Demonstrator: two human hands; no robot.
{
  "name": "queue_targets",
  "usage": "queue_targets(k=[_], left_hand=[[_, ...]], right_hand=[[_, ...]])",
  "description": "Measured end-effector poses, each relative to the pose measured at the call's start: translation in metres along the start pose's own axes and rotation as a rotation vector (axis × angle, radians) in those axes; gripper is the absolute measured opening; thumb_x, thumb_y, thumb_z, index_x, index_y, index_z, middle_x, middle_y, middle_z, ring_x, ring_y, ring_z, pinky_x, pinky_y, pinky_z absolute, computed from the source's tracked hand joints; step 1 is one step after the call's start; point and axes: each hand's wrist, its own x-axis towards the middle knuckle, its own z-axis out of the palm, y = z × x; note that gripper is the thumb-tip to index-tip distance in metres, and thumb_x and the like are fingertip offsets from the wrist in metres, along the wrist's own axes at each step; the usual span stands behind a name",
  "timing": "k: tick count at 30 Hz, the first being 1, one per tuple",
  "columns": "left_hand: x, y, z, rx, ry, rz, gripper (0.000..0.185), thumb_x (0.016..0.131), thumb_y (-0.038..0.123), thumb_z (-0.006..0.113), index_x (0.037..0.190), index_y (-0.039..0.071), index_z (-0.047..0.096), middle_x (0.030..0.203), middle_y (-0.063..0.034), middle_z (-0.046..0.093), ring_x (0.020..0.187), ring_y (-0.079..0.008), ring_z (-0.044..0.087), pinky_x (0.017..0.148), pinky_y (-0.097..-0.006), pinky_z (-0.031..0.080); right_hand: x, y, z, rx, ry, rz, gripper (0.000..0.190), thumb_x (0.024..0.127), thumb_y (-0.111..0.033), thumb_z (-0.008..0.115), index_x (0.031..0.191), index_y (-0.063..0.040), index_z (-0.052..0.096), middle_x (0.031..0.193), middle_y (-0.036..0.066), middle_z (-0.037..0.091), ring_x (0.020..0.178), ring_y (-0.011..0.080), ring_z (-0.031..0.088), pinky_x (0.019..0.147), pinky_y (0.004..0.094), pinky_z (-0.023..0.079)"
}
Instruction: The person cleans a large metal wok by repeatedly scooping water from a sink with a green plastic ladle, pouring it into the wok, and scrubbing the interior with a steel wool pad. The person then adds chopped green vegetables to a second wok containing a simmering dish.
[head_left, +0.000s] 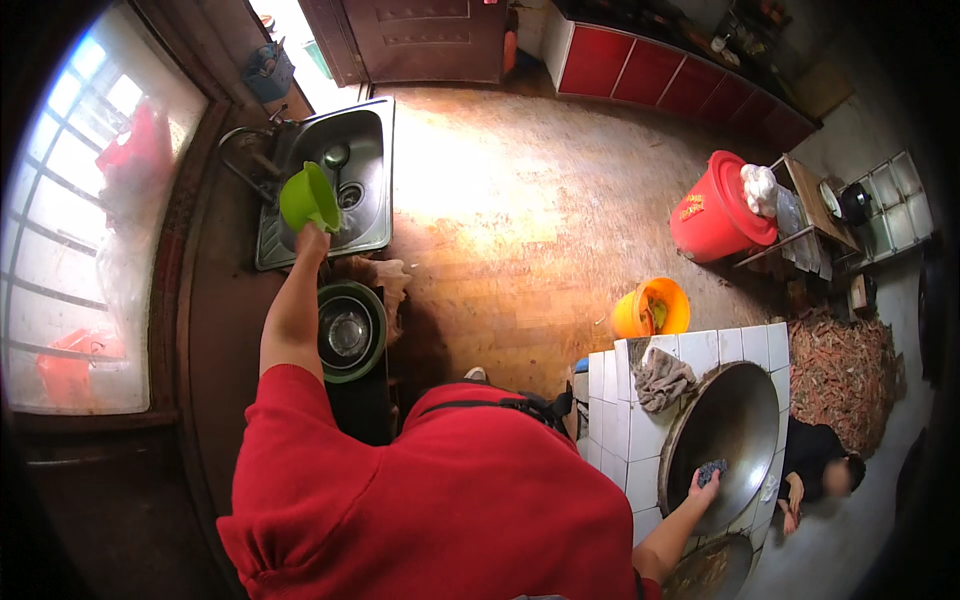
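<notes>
My left hand (313, 238) grips the edge of a green plastic scoop or basin (304, 196), tilted over the stainless steel sink (379, 176). A metal ladle (337, 156) lies in the sink bowl beside the drain. On my other side, my right hand (703, 489) holds a dark scouring pad (712, 471) inside a large metal wok (739, 427). The wok is set into a white-tiled stove (646, 439). A crumpled grey rag (664, 379) lies on the tiles beside its rim.
Nested bowls (381, 319) stand beside the sink. An orange bucket (624, 315) sits on the floor by the stove; farther off is a lidded red bin (705, 217). A second wok (709, 574) is near my right arm. Another person (816, 457) is beyond the stove, near a brown heap (844, 375).
</notes>
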Motion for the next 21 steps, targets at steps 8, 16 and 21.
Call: queue_targets(k=[8,16,21], left_hand=[[-0.012,0.04,-0.029,0.172,0.167,0.244,0.03,0.092,0.027,0.046,0.105,0.006,0.064,0.104,-0.019,0.067,0.094,-0.0374,0.065,0.077,-0.0494,0.053],[-0.092,0.166,0.029,-0.949,-0.465,0.427,0.024,0.089,0.018,0.065,0.111,0.008,0.059,0.064,0.0011,0.053,0.043,-0.0063,0.043,0.035,-0.0211,0.03],[-0.307,0.328,0.035,-0.954,-1.256,0.441,0.011,0.095,0.023,0.055,0.104,0.018,0.05,0.056,0.0074,0.039,0.037,-0.0037,0.032,0.032,-0.0201,0.025]], right_hand=[[-0.019,0.013,-0.04,-0.139,-0.072,-0.157,0.043,0.08,-0.018,0.071,0.12,-0.009,0.059,0.113,0.007,0.062,0.102,0.0249,0.059,0.087,0.0474,0.051],[-0.021,0.006,-0.03,-0.954,0.373,-0.619,0.05,0.073,-0.021,0.075,0.114,-0.003,0.055,0.107,0.019,0.063,0.101,0.033,0.061,0.089,0.04,0.047],[-0.017,0.018,-0.035,-0.875,0.269,-0.552,0.054,0.077,-0.023,0.076,0.12,-0.004,0.051,0.112,0.019,0.063,0.103,0.0317,0.06,0.09,0.0395,0.046]])
